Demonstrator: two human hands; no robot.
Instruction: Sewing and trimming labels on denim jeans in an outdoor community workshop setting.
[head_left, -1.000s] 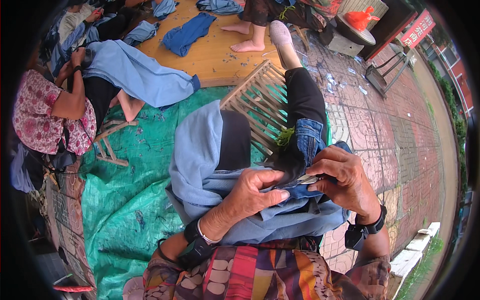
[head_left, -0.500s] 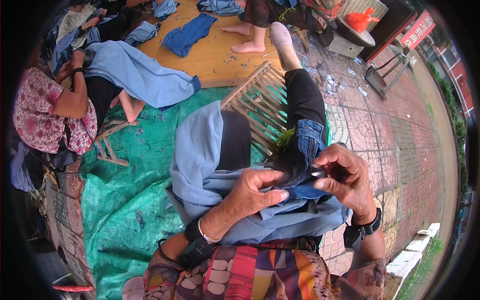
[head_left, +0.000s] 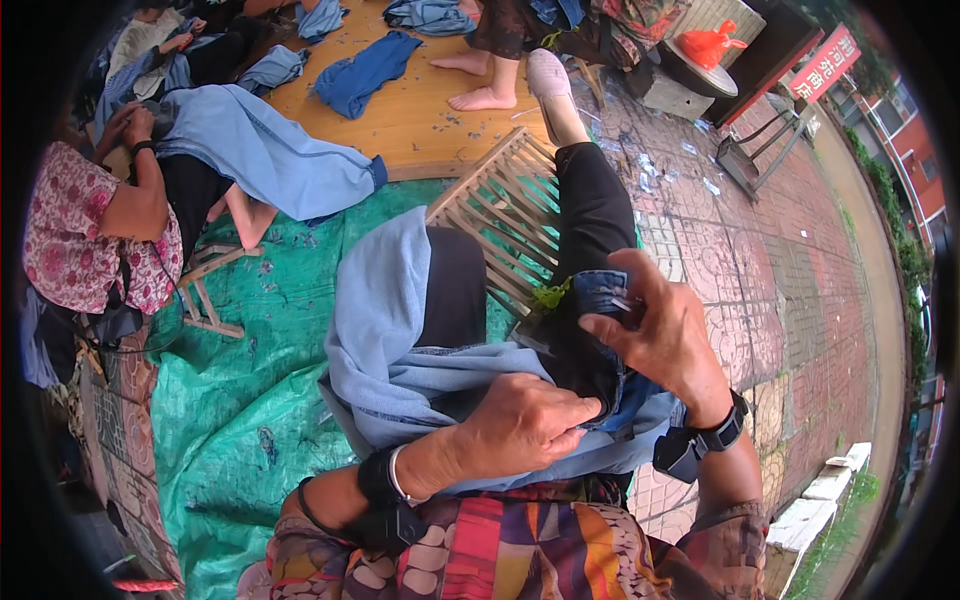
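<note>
A light blue denim garment (head_left: 390,330), probably jeans, lies across my lap and over my knee, with a darker blue denim part (head_left: 605,290) on my right thigh. My left hand (head_left: 530,425) is closed, thumb and fingers pinching the garment's dark edge. Just above the darker denim, my right hand (head_left: 665,325) is curled round a small shiny metal tool (head_left: 625,304). Only the tool's bright tip shows, so its kind is unclear. A tuft of yellow-green threads (head_left: 550,295) lies beside the darker denim.
A slatted wooden stool (head_left: 500,200) stands before my knees on a green tarp (head_left: 250,400). Left, a seated person (head_left: 110,220) handles light denim. Beyond is a wooden platform (head_left: 420,110) with denim pieces and another person's bare feet. A metal-framed stool (head_left: 765,150) stands right on the paving.
My right hand has moved up and away from my left, taking the metal tool with it. My left hand has shifted slightly down and right, still pinching the denim. The whole view has shifted a little.
</note>
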